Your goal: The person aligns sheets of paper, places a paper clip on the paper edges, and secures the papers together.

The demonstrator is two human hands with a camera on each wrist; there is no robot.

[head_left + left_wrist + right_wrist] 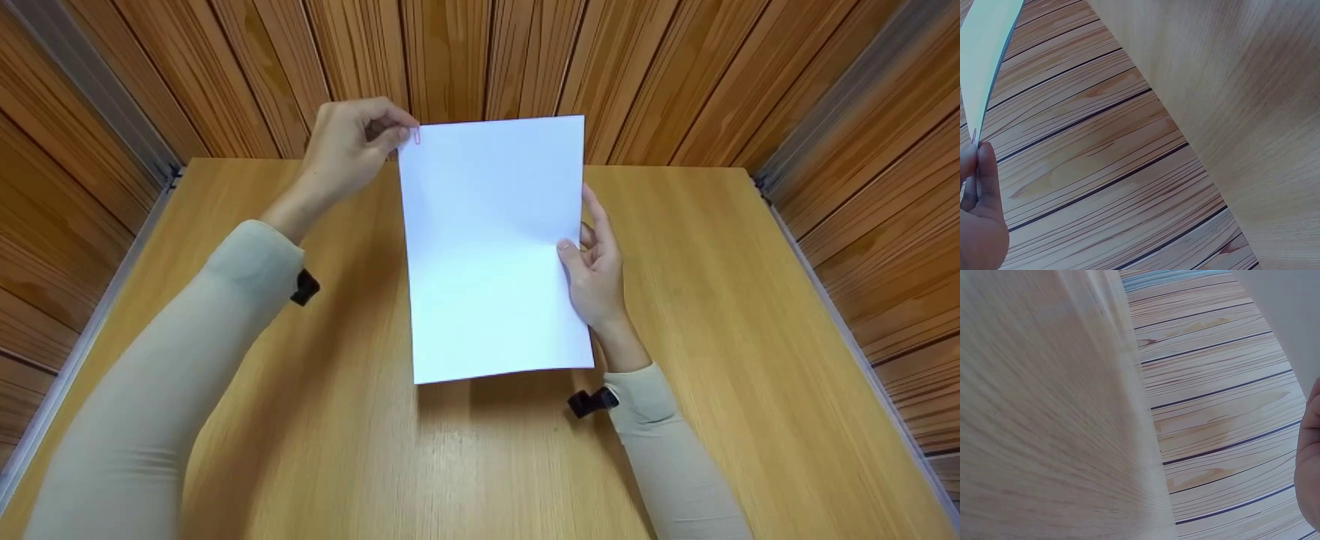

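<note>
White paper, blank on the side that shows, is held up above the table in the head view. A small pink paper clip sits at its top left corner. My left hand pinches that corner between thumb and fingers, right beside the clip. In the left wrist view the paper is seen nearly edge-on, rising from the fingertips. My right hand grips the right edge, thumb on the front and fingers behind, partly hidden by the sheet. Only part of the right hand shows in the right wrist view.
Below the paper lies a light wooden table. A wood-plank wall stands behind it, with similar panels on both sides. Black wrist cameras are strapped at both cuffs.
</note>
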